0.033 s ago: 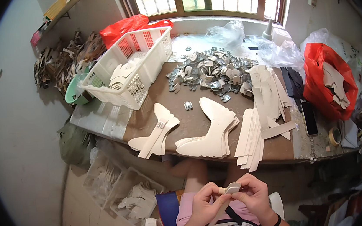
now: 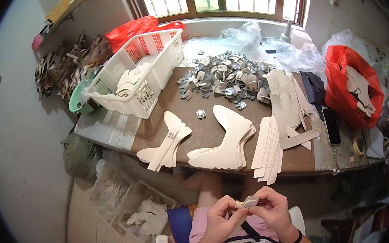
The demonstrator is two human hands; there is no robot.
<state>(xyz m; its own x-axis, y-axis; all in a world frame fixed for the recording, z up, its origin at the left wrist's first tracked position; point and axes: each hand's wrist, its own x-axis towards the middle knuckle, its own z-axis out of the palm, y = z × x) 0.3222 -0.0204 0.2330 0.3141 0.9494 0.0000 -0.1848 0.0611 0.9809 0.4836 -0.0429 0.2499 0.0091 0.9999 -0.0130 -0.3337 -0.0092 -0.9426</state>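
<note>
Over my lap, both hands are closed around one small piece. My left hand (image 2: 223, 215) pinches a cream strap (image 2: 238, 205) by its end. With fingers and thumb my right hand (image 2: 271, 207) grips a pale grey buckle (image 2: 251, 201) at that same end; how the two join is hidden by my fingers. On the table's near edge lie a stack of cream boot-shaped pieces (image 2: 224, 139), more such pieces (image 2: 178, 144) with a buckled strap across them, and a bundle of cream straps (image 2: 267, 149). A single buckle (image 2: 201, 114) rests behind them.
A heap of metal buckles (image 2: 227, 76) covers the table's middle. Left of it stands a white perforated basket (image 2: 150, 100); at the right are a red bag (image 2: 334, 89) of cream pieces, a phone (image 2: 331, 127) and a tape roll (image 2: 359, 145). Plastic crates (image 2: 133, 216) sit on the floor.
</note>
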